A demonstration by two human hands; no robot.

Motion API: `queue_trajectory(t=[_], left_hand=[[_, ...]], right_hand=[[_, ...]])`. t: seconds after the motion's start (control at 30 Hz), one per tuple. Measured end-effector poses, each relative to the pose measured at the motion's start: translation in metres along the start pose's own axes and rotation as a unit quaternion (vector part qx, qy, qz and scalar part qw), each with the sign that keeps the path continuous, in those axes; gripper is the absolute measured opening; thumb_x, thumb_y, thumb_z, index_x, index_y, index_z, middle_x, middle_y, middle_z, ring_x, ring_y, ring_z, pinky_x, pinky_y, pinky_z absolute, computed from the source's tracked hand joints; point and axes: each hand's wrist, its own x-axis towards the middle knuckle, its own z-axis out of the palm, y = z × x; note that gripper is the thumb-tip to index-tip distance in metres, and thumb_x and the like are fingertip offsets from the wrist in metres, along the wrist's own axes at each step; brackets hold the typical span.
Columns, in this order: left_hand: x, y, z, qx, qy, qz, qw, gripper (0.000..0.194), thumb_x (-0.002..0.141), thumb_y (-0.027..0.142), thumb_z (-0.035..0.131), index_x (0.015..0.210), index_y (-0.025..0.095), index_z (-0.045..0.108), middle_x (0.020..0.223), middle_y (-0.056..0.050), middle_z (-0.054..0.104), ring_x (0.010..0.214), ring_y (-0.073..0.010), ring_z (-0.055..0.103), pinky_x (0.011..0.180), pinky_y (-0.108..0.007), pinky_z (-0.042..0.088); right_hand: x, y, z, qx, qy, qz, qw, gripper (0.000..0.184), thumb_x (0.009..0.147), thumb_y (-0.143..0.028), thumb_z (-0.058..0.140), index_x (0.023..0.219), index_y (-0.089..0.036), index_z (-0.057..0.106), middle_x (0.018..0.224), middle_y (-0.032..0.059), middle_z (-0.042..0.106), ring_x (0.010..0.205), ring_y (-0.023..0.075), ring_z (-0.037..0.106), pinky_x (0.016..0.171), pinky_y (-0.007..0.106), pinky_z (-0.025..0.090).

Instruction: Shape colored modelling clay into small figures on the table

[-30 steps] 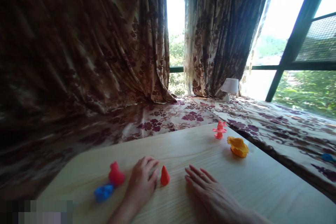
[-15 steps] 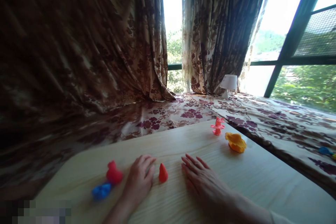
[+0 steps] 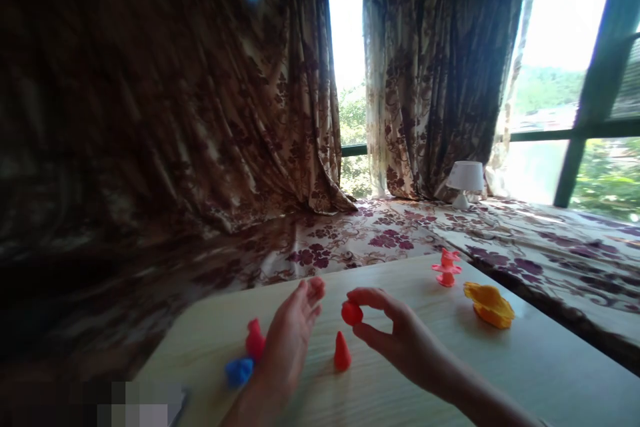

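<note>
Between the thumb and fingertips of my right hand (image 3: 395, 327) is a small red ball (image 3: 352, 313), apparently modelling clay, raised over the table. Just below it stands a red cone (image 3: 342, 352), upright on the wood and touched by neither hand. My left hand (image 3: 293, 333) is open to the left of the cone, tipped on edge with its fingers stretched forward and nothing in it. Beside that hand lie a pinkish-red lump (image 3: 255, 339) and a blue lump (image 3: 239, 371), the red one partly hidden by the hand.
Toward the far right corner of the pale wooden table (image 3: 400, 275) stand a pink tiered piece (image 3: 447, 268) and a yellow clay lump (image 3: 489, 305). Beyond is a floral-covered surface (image 3: 390, 239) with a white lamp (image 3: 466, 180), curtains (image 3: 280, 100) and windows.
My right hand has lifted from flat on the table and now pinches a red ball. The left hand has risen and turned on edge. The whole view has shifted up and left.
</note>
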Motion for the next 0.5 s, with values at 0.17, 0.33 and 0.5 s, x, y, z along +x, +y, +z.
queue_trajectory(t=[0.17,0.33,0.5], left_hand=[[-0.009,0.013,0.008,-0.297,-0.065,-0.144,0.942,0.033,0.091,0.034,0.039,0.092,0.016,0.066,0.092,-0.007,0.072,0.088,-0.016,0.067,0.085,-0.031,0.051],[-0.02,-0.008,-0.002,-0.358,-0.085,-0.16,0.916,0.02,0.079,0.024,0.065,0.095,0.013,0.068,0.084,-0.007,0.073,0.08,-0.0162,0.068,0.074,-0.025,0.051],[-0.029,-0.016,-0.008,-0.299,-0.104,-0.142,0.938,0.027,0.074,0.038,0.069,0.087,0.015,0.07,0.083,-0.007,0.072,0.081,-0.0168,0.065,0.076,-0.026,0.049]], right_hand=[[0.038,-0.027,0.043,0.013,0.042,-0.115,0.992,0.019,0.078,-0.016,0.062,0.095,-0.023,0.066,0.108,0.0065,0.064,0.111,0.0241,0.052,0.097,0.039,0.044],[0.029,-0.008,0.052,-0.028,0.024,-0.111,0.993,0.034,0.081,-0.016,0.06,0.113,-0.027,0.063,0.119,0.0062,0.059,0.118,0.0246,0.045,0.1,0.04,0.042],[0.02,-0.004,0.051,-0.051,-0.01,-0.106,0.993,0.031,0.08,-0.016,0.06,0.108,-0.028,0.066,0.123,0.0067,0.056,0.123,0.0268,0.041,0.101,0.043,0.042]])
